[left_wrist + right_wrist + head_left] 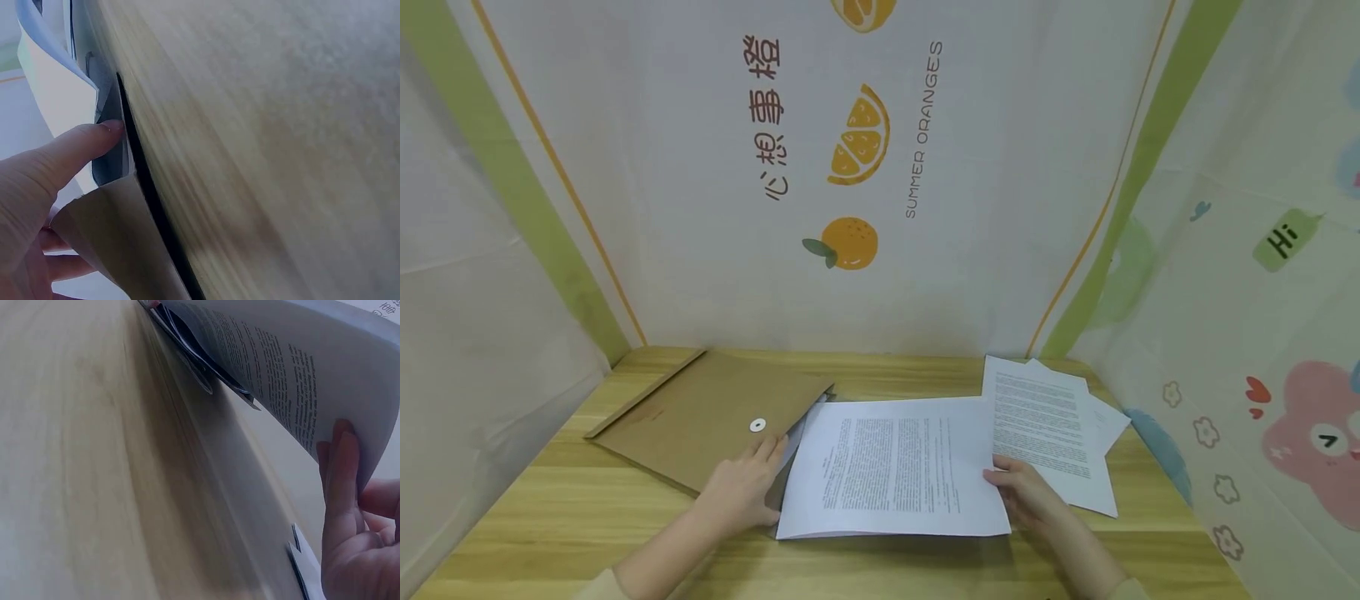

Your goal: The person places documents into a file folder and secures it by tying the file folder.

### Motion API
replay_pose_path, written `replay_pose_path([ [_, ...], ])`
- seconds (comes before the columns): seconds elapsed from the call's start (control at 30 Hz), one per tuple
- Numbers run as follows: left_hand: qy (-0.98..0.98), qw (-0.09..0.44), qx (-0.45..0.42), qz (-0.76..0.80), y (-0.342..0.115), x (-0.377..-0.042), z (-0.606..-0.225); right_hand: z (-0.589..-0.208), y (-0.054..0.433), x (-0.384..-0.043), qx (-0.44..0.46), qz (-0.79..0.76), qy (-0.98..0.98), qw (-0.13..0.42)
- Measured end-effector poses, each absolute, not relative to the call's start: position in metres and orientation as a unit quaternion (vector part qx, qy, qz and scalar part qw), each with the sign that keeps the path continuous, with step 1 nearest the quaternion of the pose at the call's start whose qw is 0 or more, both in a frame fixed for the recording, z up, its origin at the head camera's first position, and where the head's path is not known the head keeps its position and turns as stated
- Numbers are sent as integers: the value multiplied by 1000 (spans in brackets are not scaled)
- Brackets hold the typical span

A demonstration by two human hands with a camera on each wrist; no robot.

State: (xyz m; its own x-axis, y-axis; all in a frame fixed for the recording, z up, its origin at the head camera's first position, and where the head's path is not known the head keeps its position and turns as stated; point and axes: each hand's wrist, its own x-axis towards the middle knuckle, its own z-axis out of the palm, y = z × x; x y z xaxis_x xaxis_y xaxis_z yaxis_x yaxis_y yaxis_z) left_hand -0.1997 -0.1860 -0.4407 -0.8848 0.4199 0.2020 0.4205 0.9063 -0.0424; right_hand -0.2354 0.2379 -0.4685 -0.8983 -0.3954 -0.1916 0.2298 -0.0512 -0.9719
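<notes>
- One wood-grained table point(527, 525), flat and streaked.
- Brown paper envelope point(700, 412), rectangular, flat at left.
- White printed paper point(887, 467), slightly bowed, at the envelope's open mouth.
- Two overlapping white sheets point(1045, 433), flat at right.
- Left hand point(741, 492): fingers and thumb gripping the envelope's mouth.
- Right hand point(1028, 497): fingers pinching the printed paper's right edge.
- White disc point(757, 425), round, on the envelope.

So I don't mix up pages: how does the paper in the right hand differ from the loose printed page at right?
The held paper bends above the table; the loose page lies over another sheet. The held paper's text lines run front to back; the loose page's run roughly left to right. Both are white with dark print.
</notes>
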Motion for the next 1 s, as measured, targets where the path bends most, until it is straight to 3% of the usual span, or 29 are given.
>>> replay_pose_path([
  [0.33,-967,96,-236,-10,-187,-197,-439,-470,233,-237,-46,-727,661,182],
  [1.0,-971,86,-216,-52,-188,-199,-439,-477,207,-225,-14,-764,622,174],
])
